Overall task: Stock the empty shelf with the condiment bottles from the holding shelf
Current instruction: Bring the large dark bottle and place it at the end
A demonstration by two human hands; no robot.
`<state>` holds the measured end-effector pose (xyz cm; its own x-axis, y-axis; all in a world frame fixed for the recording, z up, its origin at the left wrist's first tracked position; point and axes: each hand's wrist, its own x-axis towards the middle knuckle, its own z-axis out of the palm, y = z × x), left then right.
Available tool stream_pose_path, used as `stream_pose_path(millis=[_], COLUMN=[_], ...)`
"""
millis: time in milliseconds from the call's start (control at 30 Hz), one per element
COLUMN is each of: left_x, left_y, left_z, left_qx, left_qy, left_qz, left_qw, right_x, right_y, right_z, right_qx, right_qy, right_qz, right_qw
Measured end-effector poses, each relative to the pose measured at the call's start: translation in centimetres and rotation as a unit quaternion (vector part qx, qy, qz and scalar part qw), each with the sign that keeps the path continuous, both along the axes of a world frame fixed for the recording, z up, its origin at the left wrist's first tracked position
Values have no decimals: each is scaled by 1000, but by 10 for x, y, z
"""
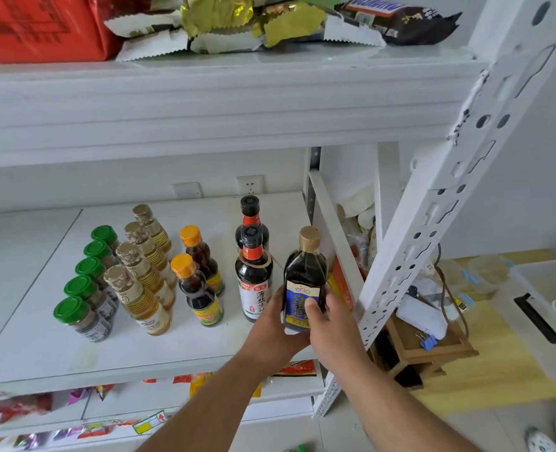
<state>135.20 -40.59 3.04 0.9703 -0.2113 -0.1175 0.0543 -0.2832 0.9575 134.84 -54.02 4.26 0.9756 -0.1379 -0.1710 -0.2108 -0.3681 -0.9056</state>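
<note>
Dark vinegar bottle (pixel 305 282), gripped by both the left hand (pixel 278 324) and right hand (pixel 330 324), hovers at the shelf (pixel 25 288) right end; lower it upright beside the soy sauce bottles (pixel 254 282), label forward.

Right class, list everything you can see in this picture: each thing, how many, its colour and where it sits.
Green-capped jars: five, row at shelf's left.
Gold-capped pale bottles: four, beside the jars.
Orange-capped dark bottles: two, mid-shelf.
Black-capped soy bottles: two, right of those.
Gold-capped dark bottle: one, blue label, held at shelf's right.
Snack packets: several, red, gold, brown, top shelf.
Wooden box: one, brown, right.
Left hand: grips the bottle.
Right hand: grips it too.
</note>
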Motion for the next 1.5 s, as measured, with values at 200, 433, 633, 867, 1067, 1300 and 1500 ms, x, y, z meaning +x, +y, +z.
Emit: stream_pose_path(millis=[200, 433, 633, 867, 1067, 1300, 1500], left_x=[1, 10, 14, 13, 13, 9, -5], left_y=[-9, -15, -18, -15, -14, -14, -11], left_z=[1, 0, -1, -4, -5, -8, -7], left_qx=[-6, -3, 9, 21, 25, 24, 28], left_qy=[11, 5, -1, -4, -2, 19, 45], left_qz=[-9, -9, -4, 0, 1, 10, 45], left_qw=[1000, 1000, 1000, 1000, 1000, 999, 998], right_x=[18, 27, 31, 31, 30, 22, 7], right_y=[-5, -8, -10, -11, -10, -12, -19], right_z=[-1, -4, -7, -5, -4, 1, 10], right_qx=[76, 100, 121, 100, 99, 84, 64], right_qy=[46, 57, 50, 58, 57, 54, 63], right_qz=[-34, -46, -44, -39, -24, 3, 29], right_qw=[995, 992, 990, 993, 993, 995, 996])
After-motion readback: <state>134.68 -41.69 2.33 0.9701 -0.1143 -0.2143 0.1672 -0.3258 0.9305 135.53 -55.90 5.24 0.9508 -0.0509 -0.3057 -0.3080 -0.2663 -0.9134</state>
